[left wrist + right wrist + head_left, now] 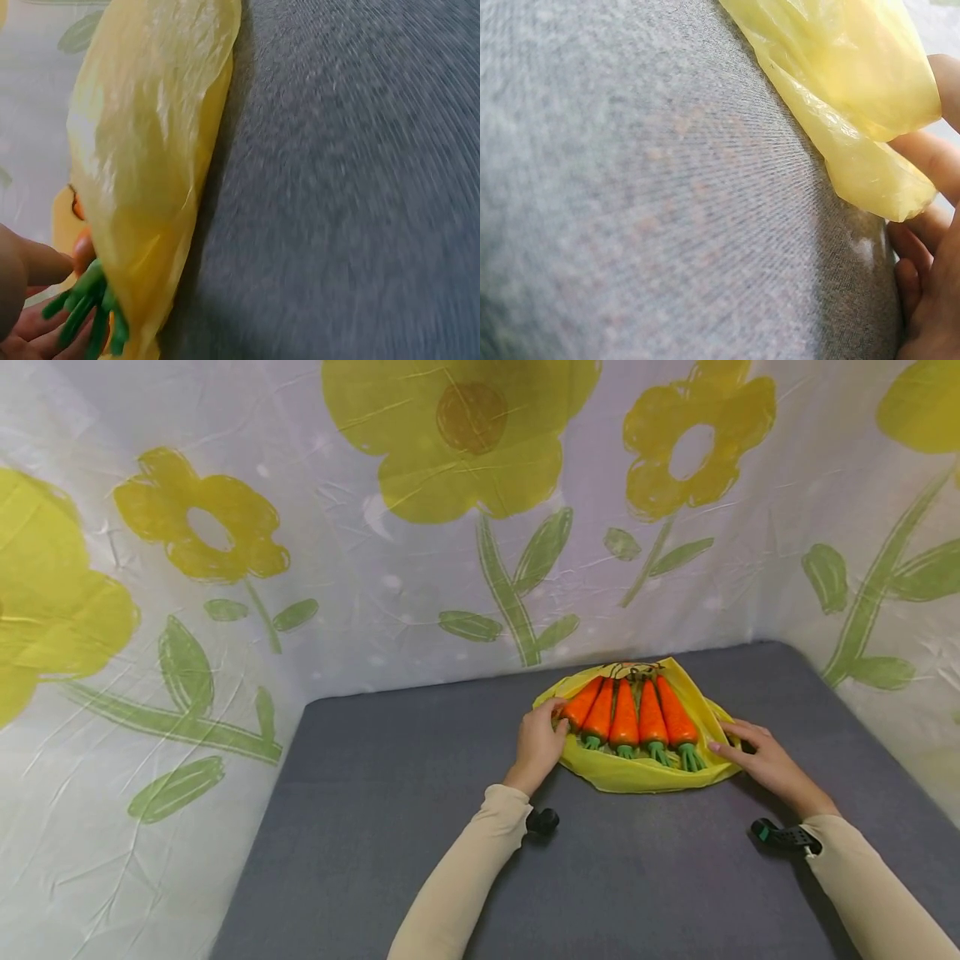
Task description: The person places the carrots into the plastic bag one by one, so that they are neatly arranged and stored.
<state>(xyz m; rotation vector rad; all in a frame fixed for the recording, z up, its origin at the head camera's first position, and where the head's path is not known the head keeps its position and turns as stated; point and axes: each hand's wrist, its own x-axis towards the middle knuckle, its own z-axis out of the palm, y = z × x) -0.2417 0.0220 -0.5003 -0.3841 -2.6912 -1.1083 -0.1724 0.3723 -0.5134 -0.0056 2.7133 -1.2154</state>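
Observation:
In the head view a crumpled yellow plastic bag [630, 777] lies on the grey table, with several orange carrots [625, 714] fanned out on it, their green tops toward me. My left hand [540, 739] is at the bag's left side. Its thumb and fingers close round the leafy end of the leftmost carrot [581, 703]; the left wrist view has that green top [82, 307] between them. At the other side my right hand [765, 760] pinches the bag's edge [885, 176], thumb above and fingers below. Part of the left fingers is hidden by the bag.
The grey table [405, 827] extends to the left and in front of the bag. A white cloth [360, 577] printed with yellow flowers hangs behind and at both sides. Thin brown string or packing [633, 668] shows at the carrots' far tips.

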